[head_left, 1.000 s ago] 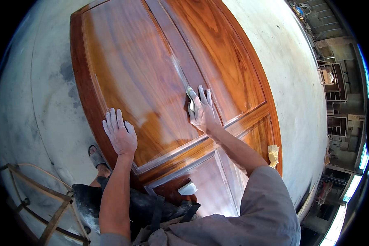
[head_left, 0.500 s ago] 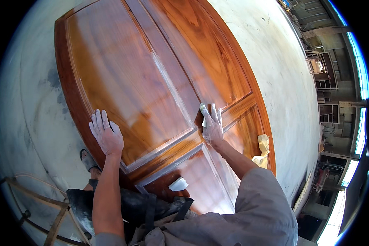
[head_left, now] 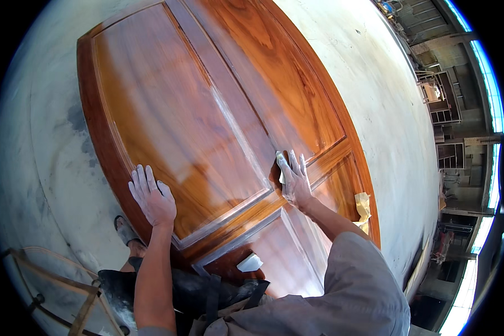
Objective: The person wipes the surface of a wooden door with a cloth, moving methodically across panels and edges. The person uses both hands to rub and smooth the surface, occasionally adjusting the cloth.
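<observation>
A large reddish-brown wooden door panel (head_left: 207,140) with a glossy finish and recessed panels lies flat before me. White dust streaks its grooves and mouldings. Dusty and flat, with fingers stretched out, my left hand (head_left: 154,201) rests on the left edge of the door. My right hand (head_left: 297,185) presses down near the centre, where the middle upright meets the cross rail. Under its fingers is a small white piece of what looks like sandpaper (head_left: 280,172), mostly covered by the hand.
A loose white scrap of paper (head_left: 250,262) lies on the near panel. Crumpled yellowish paper (head_left: 363,210) sits on the right edge. A metal frame (head_left: 67,285) stands at lower left, by my sandalled foot (head_left: 126,229). Wooden shelving (head_left: 448,101) lines the far right.
The whole view has shifted slightly, so the door and both hands appear a little lower and farther right. Against the door, the hands have hardly moved.
</observation>
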The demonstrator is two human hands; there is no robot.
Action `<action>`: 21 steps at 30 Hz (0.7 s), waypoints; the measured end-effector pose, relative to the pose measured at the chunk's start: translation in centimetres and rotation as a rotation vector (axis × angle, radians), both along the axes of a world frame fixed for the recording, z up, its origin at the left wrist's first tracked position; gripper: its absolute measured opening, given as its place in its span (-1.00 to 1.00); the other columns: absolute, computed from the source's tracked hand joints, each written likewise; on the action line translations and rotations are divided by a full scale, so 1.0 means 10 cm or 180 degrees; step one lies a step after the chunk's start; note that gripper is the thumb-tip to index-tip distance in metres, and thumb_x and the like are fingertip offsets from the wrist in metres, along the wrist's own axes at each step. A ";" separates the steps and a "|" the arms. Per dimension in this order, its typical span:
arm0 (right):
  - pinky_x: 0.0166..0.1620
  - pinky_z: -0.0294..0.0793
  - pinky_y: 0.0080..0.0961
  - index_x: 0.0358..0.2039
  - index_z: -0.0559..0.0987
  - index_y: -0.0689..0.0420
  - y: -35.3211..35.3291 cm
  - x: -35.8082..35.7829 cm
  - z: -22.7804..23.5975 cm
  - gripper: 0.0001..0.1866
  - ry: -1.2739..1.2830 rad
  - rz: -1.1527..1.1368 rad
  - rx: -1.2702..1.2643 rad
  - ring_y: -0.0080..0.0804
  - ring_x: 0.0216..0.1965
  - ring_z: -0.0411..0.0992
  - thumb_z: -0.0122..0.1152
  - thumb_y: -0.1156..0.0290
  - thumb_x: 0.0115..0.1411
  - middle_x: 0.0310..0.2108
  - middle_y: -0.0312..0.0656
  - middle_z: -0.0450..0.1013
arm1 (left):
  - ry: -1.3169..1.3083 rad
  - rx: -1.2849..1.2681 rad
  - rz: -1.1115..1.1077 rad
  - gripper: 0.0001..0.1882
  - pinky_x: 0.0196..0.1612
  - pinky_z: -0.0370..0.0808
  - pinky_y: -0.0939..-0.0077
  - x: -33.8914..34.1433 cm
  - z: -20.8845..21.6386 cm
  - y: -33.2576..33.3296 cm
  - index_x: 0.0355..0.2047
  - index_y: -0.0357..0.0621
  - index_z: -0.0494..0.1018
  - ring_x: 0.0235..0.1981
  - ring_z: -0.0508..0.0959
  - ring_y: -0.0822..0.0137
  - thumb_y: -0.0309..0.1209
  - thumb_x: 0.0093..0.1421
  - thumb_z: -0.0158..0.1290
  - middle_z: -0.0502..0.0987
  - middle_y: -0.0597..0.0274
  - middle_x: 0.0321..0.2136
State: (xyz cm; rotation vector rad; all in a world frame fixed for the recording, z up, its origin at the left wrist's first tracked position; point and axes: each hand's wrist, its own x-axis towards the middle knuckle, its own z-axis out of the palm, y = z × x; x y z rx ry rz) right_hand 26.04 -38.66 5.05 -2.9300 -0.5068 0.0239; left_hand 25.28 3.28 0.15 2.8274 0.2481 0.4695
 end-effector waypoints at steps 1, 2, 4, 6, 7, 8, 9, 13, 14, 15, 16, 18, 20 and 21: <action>0.53 -0.12 0.32 0.46 0.19 0.18 0.11 0.20 0.04 -0.08 0.0016 0.0004 0.0044 0.26 0.50 0.05 0.33 0.52 0.06 0.51 -0.11 0.15 | 0.0038 0.0011 -0.0013 -0.40 0.53 0.04 -0.08 -0.02 0.01 0.01 0.42 -0.12 0.27 0.51 0.16 0.02 -0.43 0.38 0.01 0.23 0.06 0.47; 0.53 -0.12 0.30 0.45 0.20 0.19 0.22 0.51 0.00 -0.11 -0.0144 0.0098 -0.0002 0.27 0.50 0.05 0.30 0.53 0.09 0.49 -0.08 0.17 | 0.0045 0.0012 -0.0029 -0.40 0.54 0.04 -0.08 -0.01 0.01 0.00 0.42 -0.12 0.27 0.51 0.16 0.02 -0.44 0.37 0.01 0.23 0.06 0.47; 0.54 -0.11 0.25 0.44 0.21 0.21 0.49 1.15 -0.04 -0.17 -0.0324 0.0202 0.0027 0.28 0.49 0.06 0.23 0.54 0.13 0.46 -0.01 0.22 | 0.0048 -0.0004 -0.0049 -0.40 0.54 0.04 -0.08 -0.01 -0.02 -0.03 0.41 -0.13 0.27 0.51 0.16 0.01 -0.44 0.37 0.01 0.22 0.05 0.47; 0.53 -0.07 0.22 0.43 0.21 0.22 0.65 1.31 -0.01 -0.15 -0.0430 0.0242 0.0092 0.26 0.49 0.07 0.25 0.57 0.10 0.43 0.03 0.25 | 0.0044 0.0002 -0.0045 -0.40 0.54 0.04 -0.08 -0.02 -0.03 0.05 0.41 -0.13 0.28 0.51 0.16 0.01 -0.44 0.36 0.02 0.22 0.05 0.47; 0.53 -0.06 0.22 0.43 0.21 0.22 0.59 1.11 -0.01 -0.14 -0.0299 0.0233 0.0169 0.26 0.48 0.08 0.27 0.58 0.09 0.43 0.03 0.25 | 0.0085 0.0017 -0.0032 -0.40 0.54 0.04 -0.09 -0.06 -0.01 0.07 0.41 -0.14 0.28 0.51 0.16 0.00 -0.43 0.35 0.02 0.22 0.04 0.47; 0.53 -0.05 0.23 0.43 0.22 0.21 0.46 0.87 0.00 -0.13 -0.0203 0.0241 0.0229 0.27 0.48 0.09 0.28 0.58 0.07 0.43 0.02 0.25 | 0.0089 0.0016 -0.0004 -0.39 0.54 0.04 -0.09 -0.05 0.00 0.07 0.40 -0.16 0.28 0.50 0.16 0.00 -0.43 0.34 0.03 0.23 0.03 0.47; 0.52 -0.03 0.23 0.43 0.22 0.21 0.36 0.78 0.02 -0.11 -0.0096 0.0249 0.0287 0.27 0.47 0.10 0.30 0.59 0.05 0.43 0.02 0.25 | 0.0104 0.0014 0.0025 -0.39 0.54 0.04 -0.09 -0.02 0.01 0.06 0.40 -0.17 0.28 0.50 0.16 -0.01 -0.42 0.33 0.03 0.23 0.01 0.46; 0.52 -0.03 0.23 0.42 0.23 0.20 0.42 1.13 0.00 -0.15 -0.0436 0.0343 0.0163 0.28 0.46 0.13 0.28 0.59 0.10 0.40 0.01 0.30 | 0.0065 0.0017 -0.0051 -0.40 0.54 0.03 -0.10 0.01 0.03 -0.01 0.40 -0.17 0.28 0.51 0.15 -0.01 -0.43 0.34 0.03 0.22 0.02 0.47; 0.52 -0.03 0.23 0.43 0.23 0.20 0.58 1.50 -0.04 -0.18 -0.0529 0.0360 0.0126 0.28 0.45 0.14 0.26 0.56 0.14 0.39 0.03 0.32 | 0.0034 0.0017 -0.0055 -0.40 0.54 0.03 -0.10 0.04 0.01 -0.01 0.40 -0.17 0.28 0.51 0.15 0.00 -0.44 0.35 0.03 0.22 0.02 0.47; 0.52 -0.04 0.23 0.43 0.23 0.21 0.67 1.71 -0.07 -0.21 -0.0586 0.0386 0.0073 0.28 0.45 0.15 0.24 0.53 0.18 0.38 0.04 0.34 | 0.0038 -0.0002 -0.0049 -0.40 0.54 0.03 -0.10 0.00 0.00 -0.02 0.40 -0.17 0.28 0.51 0.15 0.00 -0.45 0.35 0.03 0.22 0.03 0.47; 0.52 -0.04 0.23 0.43 0.23 0.21 0.66 1.75 -0.08 -0.23 -0.0635 0.0419 -0.0005 0.28 0.44 0.16 0.24 0.51 0.20 0.37 0.04 0.34 | 0.0049 -0.0023 -0.0050 -0.40 0.54 0.03 -0.10 0.00 0.00 -0.01 0.40 -0.17 0.28 0.51 0.15 0.00 -0.45 0.35 0.03 0.22 0.03 0.47; 0.52 -0.05 0.23 0.42 0.24 0.22 0.68 1.79 -0.11 -0.26 -0.0719 0.0490 -0.0162 0.27 0.44 0.17 0.22 0.48 0.23 0.37 0.05 0.34 | 0.0083 -0.0065 -0.0045 -0.39 0.54 0.03 -0.10 -0.02 0.00 0.01 0.40 -0.17 0.27 0.51 0.15 0.00 -0.44 0.34 0.03 0.22 0.02 0.47; 0.52 -0.03 0.24 0.40 0.25 0.24 0.61 1.43 -0.08 -0.29 -0.0411 0.0401 0.0109 0.27 0.46 0.14 0.22 0.43 0.27 0.37 0.06 0.34 | 0.0103 -0.0052 0.0030 -0.39 0.54 0.03 -0.10 0.00 0.04 0.05 0.40 -0.16 0.28 0.51 0.15 0.00 -0.44 0.34 0.03 0.23 0.02 0.46; 0.51 -0.03 0.25 0.40 0.25 0.25 0.60 1.28 -0.06 -0.29 -0.0389 0.0350 0.0184 0.27 0.46 0.13 0.22 0.41 0.28 0.37 0.06 0.34 | 0.0141 -0.0042 0.0040 -0.39 0.54 0.03 -0.10 -0.03 0.05 0.04 0.40 -0.16 0.28 0.51 0.15 0.00 -0.44 0.34 0.03 0.23 0.02 0.46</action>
